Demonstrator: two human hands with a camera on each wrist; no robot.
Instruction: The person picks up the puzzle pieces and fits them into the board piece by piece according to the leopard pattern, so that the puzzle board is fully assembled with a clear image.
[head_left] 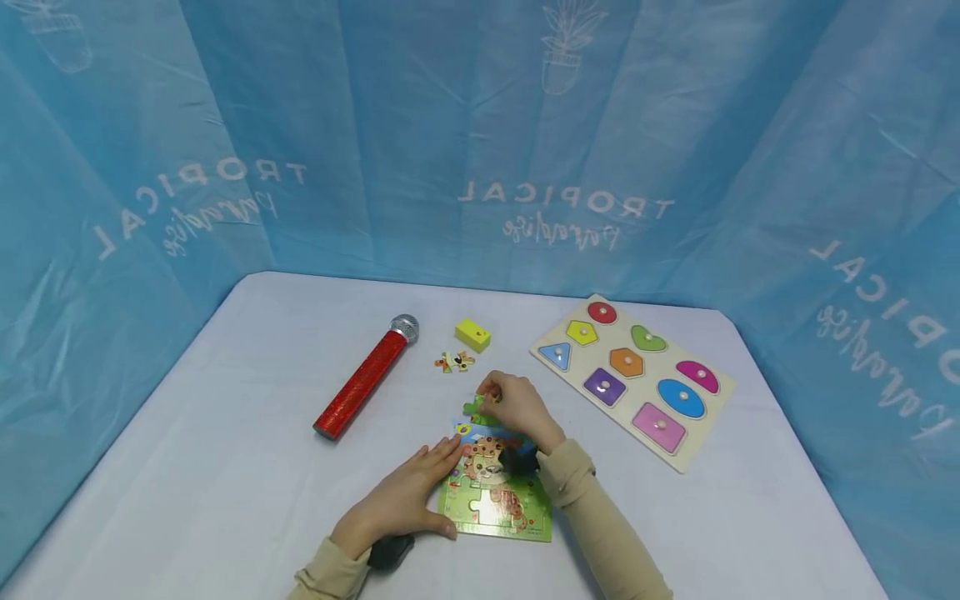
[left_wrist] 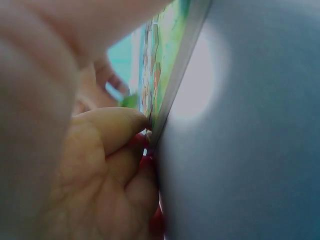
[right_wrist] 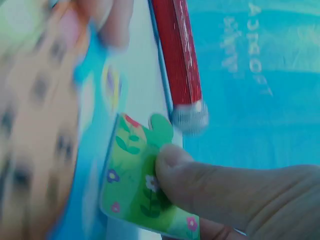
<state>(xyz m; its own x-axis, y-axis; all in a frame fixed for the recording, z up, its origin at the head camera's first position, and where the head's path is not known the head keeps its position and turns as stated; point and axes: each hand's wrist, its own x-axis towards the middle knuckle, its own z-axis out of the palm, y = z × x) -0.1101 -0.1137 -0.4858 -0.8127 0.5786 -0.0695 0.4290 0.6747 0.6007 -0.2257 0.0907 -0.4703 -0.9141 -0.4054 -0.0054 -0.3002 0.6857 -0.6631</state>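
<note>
A jigsaw puzzle (head_left: pixel 491 508) with a spotted animal on a green and blue picture lies flat near the table's front. Above its far edge, my right hand (head_left: pixel 521 410) pinches a green puzzle piece (right_wrist: pixel 132 187) printed with small flowers, the thumb across its face. My left hand (head_left: pixel 408 496) rests along the puzzle's left edge, fingers extended and thumb by the near corner. Up close in the left wrist view, its fingers (left_wrist: pixel 120 130) touch the board's side. Beyond the puzzle lie more loose puzzle pieces (head_left: pixel 455 361).
A red toy microphone (head_left: pixel 363 383) with a silver head lies to the left. Behind the loose pieces sits a yellow block (head_left: pixel 472 335). On the right is a shape board (head_left: pixel 645 400) with colourful knobbed shapes. A blue printed curtain (head_left: pixel 480 125) surrounds the white table (head_left: pixel 247 433).
</note>
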